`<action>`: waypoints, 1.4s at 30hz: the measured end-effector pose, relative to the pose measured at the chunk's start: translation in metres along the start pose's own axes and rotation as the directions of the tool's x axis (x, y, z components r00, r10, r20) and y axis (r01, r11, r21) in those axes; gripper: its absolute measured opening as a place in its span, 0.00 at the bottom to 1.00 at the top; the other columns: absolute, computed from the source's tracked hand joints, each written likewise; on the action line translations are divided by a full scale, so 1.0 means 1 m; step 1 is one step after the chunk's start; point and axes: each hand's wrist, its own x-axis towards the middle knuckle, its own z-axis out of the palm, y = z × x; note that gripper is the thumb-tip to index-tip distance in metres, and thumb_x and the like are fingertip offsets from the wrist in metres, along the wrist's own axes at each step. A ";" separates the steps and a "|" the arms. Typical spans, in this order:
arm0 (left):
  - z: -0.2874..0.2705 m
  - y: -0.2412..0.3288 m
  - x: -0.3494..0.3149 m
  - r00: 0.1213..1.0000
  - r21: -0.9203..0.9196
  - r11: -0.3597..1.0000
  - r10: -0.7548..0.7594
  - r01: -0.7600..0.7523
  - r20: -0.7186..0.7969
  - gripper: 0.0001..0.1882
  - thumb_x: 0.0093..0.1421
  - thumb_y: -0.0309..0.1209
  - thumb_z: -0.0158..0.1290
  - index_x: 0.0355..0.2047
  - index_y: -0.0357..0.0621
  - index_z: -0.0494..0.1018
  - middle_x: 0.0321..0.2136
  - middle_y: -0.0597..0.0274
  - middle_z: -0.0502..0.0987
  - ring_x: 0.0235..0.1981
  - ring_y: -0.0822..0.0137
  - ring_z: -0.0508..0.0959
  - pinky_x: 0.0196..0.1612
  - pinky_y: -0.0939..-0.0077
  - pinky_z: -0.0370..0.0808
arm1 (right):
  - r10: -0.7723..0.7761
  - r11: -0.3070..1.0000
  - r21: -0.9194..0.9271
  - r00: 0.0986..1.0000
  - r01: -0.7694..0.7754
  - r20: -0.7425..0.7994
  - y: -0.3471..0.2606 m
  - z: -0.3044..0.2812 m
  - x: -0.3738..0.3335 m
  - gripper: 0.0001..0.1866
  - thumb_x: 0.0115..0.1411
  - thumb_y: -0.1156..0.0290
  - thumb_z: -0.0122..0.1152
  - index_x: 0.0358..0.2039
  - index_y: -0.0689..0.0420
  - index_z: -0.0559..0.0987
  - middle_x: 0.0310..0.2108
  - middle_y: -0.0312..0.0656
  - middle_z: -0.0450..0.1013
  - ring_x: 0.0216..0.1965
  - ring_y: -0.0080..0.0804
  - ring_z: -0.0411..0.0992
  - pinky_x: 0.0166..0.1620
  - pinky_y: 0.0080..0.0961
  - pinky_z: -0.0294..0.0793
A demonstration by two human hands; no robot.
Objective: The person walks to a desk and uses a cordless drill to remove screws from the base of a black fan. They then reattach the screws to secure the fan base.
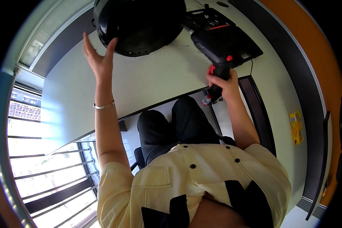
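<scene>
A large, rounded, glossy black object stands at the far side of the pale table, its top cut off by the view; I cannot tell its kind. My left hand is open beside its lower left edge, thumb and fingers spread. Whether the thumb touches it, I cannot tell. In my right hand is a black and red cordless drill, gripped by the handle. Its front end points away toward the black object. Behind the drill lies an open black tool case with small bits and a red strip.
The pale table curves round to the right, where a yellow box stands. A grey panel edges the table there. Below the front edge is a bottle. At the left is a barred window.
</scene>
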 end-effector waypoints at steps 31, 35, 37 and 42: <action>0.009 -0.016 0.000 0.980 -0.480 0.862 -0.085 0.164 0.182 0.44 0.52 0.33 0.60 0.61 0.33 0.46 0.49 0.48 0.64 0.44 0.64 0.73 0.43 0.76 0.76 | 0.187 0.940 -0.320 0.961 -0.115 0.203 0.010 0.082 0.009 0.13 0.41 0.72 0.69 0.25 0.62 0.75 0.21 0.34 0.70 0.23 0.20 0.67 0.29 0.19 0.67; 0.010 -0.020 -0.001 0.984 -0.477 0.868 -0.064 0.136 0.165 0.44 0.51 0.33 0.60 0.61 0.33 0.46 0.49 0.49 0.65 0.43 0.64 0.74 0.44 0.76 0.76 | 0.187 0.939 -0.327 0.960 -0.111 0.211 0.010 0.082 0.009 0.13 0.41 0.71 0.69 0.25 0.62 0.75 0.21 0.34 0.70 0.23 0.20 0.67 0.29 0.19 0.67; 0.010 -0.019 -0.001 0.983 -0.497 0.855 -0.072 0.149 0.171 0.43 0.52 0.32 0.60 0.61 0.33 0.46 0.49 0.49 0.65 0.44 0.64 0.74 0.44 0.76 0.76 | 0.190 0.936 -0.332 0.958 -0.112 0.213 0.010 0.082 0.010 0.13 0.41 0.71 0.69 0.25 0.62 0.75 0.20 0.34 0.69 0.23 0.20 0.67 0.29 0.19 0.67; 0.008 -0.015 -0.001 0.978 -0.524 0.833 -0.086 0.175 0.190 0.43 0.52 0.31 0.60 0.61 0.33 0.46 0.49 0.50 0.65 0.44 0.65 0.73 0.45 0.75 0.76 | 0.223 0.922 -0.365 0.949 -0.132 0.222 0.007 0.081 0.013 0.15 0.41 0.69 0.69 0.26 0.63 0.76 0.20 0.34 0.69 0.22 0.20 0.66 0.28 0.19 0.66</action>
